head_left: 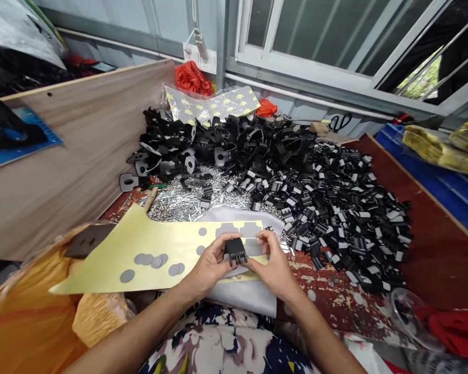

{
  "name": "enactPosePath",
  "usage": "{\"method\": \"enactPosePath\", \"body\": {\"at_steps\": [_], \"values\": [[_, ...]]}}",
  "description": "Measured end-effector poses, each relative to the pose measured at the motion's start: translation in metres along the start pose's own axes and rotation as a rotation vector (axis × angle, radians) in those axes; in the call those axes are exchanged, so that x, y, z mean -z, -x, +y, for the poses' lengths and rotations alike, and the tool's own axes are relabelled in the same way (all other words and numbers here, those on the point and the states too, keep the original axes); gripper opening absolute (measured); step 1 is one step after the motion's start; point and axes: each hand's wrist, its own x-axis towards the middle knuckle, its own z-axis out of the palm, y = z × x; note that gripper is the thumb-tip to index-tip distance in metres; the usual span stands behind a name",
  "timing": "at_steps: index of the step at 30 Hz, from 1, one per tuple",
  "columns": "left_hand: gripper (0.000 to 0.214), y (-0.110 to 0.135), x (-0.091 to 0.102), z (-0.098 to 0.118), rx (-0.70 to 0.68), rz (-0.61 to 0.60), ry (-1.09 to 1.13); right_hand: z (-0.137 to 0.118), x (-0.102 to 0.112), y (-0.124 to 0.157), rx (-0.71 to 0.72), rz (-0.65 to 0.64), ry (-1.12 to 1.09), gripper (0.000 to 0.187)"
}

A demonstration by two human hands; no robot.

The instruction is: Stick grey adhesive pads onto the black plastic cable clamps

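A small black plastic clip part [236, 250], with prongs along its near edge, is pinched between the thumb and fingers of my left hand [208, 267]. My right hand [275, 265] is close on its right side, thumb tip by the part's edge. Its index finger is curled and apart from the thumb, with nothing visible between them. Beneath both hands lies a yellow backing sheet [167, 236] bearing grey stickers. Several loose grey round stickers [127, 276] rest on its left half. A grey sheet [245, 298] shows under the near edge.
Beyond the sheet are a heap of small metal pins [179, 200] and a pile of larger black parts [253, 137]. Many small black clips [335, 208] cover the right side. A wooden board [81, 140] stands at left. Scissors [340, 122] lie by the wall.
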Motion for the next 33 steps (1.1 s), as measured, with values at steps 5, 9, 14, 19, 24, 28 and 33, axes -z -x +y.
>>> {"method": "enactPosePath", "body": {"at_steps": [5,9,14,19,24,28,33], "values": [[0.069,0.001,0.023,0.038,0.296,-0.169,0.053,0.017,0.009,-0.031,-0.116,-0.459,-0.170,0.025],[0.066,-0.014,0.049,0.123,-0.105,0.269,0.227,0.001,0.016,-0.100,0.201,-0.272,0.158,0.014],[0.029,-0.018,0.068,0.164,-0.282,0.523,0.441,-0.008,-0.002,-0.197,0.454,0.028,0.433,0.038],[0.041,-0.015,0.061,0.093,0.168,0.301,0.336,0.005,-0.002,-0.240,0.474,0.026,0.409,0.024],[0.041,-0.017,0.042,0.053,0.189,0.256,0.277,0.013,0.031,-0.222,0.222,0.458,-0.012,0.009],[0.064,-0.030,0.010,0.045,0.068,0.231,0.203,0.001,0.006,-0.152,-0.070,0.242,-0.587,0.036],[0.071,-0.041,-0.006,0.033,-0.109,0.321,0.257,-0.007,-0.044,-0.053,-0.178,-0.181,-0.734,0.033]]}}
